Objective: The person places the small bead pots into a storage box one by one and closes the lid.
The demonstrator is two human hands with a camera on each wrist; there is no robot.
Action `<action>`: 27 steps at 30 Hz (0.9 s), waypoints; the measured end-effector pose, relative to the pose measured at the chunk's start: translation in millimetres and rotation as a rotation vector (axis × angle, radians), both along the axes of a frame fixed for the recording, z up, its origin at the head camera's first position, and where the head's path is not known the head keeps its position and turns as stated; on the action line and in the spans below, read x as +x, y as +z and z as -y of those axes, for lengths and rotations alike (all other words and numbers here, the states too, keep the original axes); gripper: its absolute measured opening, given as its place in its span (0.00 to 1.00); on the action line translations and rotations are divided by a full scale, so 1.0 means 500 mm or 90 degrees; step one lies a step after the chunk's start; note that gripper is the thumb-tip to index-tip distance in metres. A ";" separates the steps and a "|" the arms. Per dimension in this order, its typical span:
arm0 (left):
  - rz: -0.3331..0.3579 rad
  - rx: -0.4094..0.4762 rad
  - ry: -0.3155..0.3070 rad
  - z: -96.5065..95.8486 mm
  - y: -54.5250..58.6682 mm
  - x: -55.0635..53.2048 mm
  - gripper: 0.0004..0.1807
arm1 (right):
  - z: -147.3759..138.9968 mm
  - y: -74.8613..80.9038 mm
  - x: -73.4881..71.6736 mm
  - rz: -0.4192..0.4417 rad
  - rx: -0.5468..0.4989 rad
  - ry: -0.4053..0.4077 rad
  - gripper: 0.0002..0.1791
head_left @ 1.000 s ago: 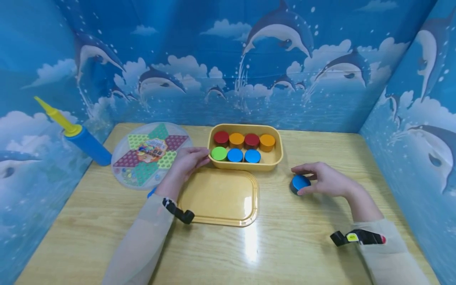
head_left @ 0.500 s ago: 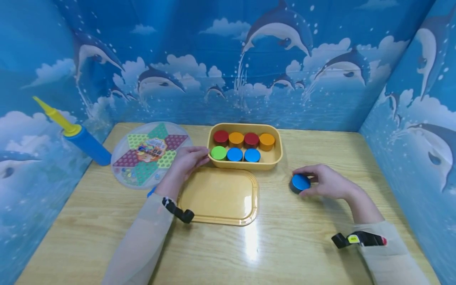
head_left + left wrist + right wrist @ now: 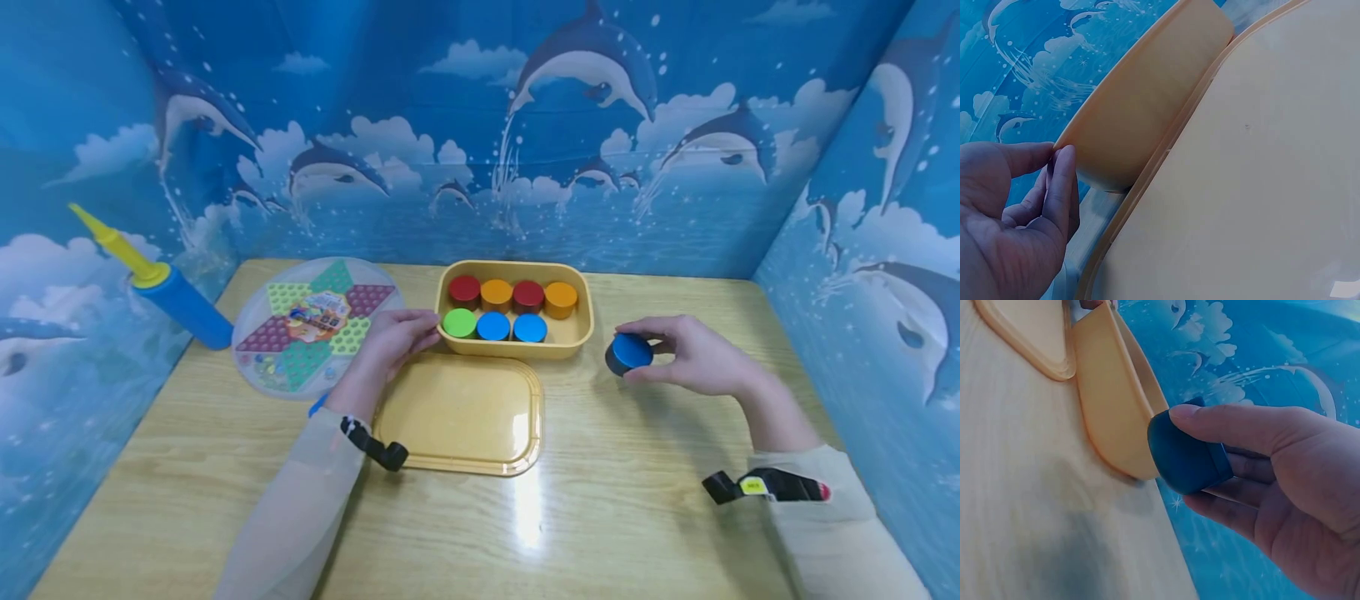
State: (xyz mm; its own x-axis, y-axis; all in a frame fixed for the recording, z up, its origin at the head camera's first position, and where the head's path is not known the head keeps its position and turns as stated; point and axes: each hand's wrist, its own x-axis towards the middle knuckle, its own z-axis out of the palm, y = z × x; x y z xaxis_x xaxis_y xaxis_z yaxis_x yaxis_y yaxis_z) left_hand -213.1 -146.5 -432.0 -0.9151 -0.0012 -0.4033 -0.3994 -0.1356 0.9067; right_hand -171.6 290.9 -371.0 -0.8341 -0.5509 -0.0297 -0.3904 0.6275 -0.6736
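Note:
My right hand [image 3: 693,354] holds a short blue cylinder [image 3: 628,354] by its sides, thumb on one side and fingers on the other. In the right wrist view this cylinder [image 3: 1188,453] is lifted above the table, just off the end of the yellow box [image 3: 1110,394]. My left hand [image 3: 397,342] pinches the box's near left rim between thumb and fingertips, as the left wrist view shows on the box wall [image 3: 1147,94]. Inside the yellow box [image 3: 585,333] stand several similar cylinders: red ones [image 3: 465,292], orange ones [image 3: 561,300], a green one [image 3: 460,323] and blue ones [image 3: 492,327].
A flat yellow lid [image 3: 461,417] lies on the table in front of the box. Left of it is a round Chinese checkers board [image 3: 318,325], partly behind the left hand. A blue and yellow hand pump [image 3: 180,304] leans at the far left. Dolphin-print curtains [image 3: 480,167] enclose the table.
My right hand has raised the blue cylinder off the table and shifted it slightly away from me and left. The left hand stays at the box rim.

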 end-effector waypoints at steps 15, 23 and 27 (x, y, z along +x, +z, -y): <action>0.011 -0.009 -0.006 0.001 0.002 -0.002 0.23 | 0.070 0.047 -0.060 -0.035 0.010 0.021 0.36; 0.010 -0.011 -0.007 0.002 0.000 -0.003 0.22 | 0.103 0.038 -0.093 -0.019 0.008 0.008 0.35; 0.014 -0.014 -0.004 0.001 0.002 -0.002 0.22 | 0.119 0.032 -0.108 -0.009 0.021 0.009 0.37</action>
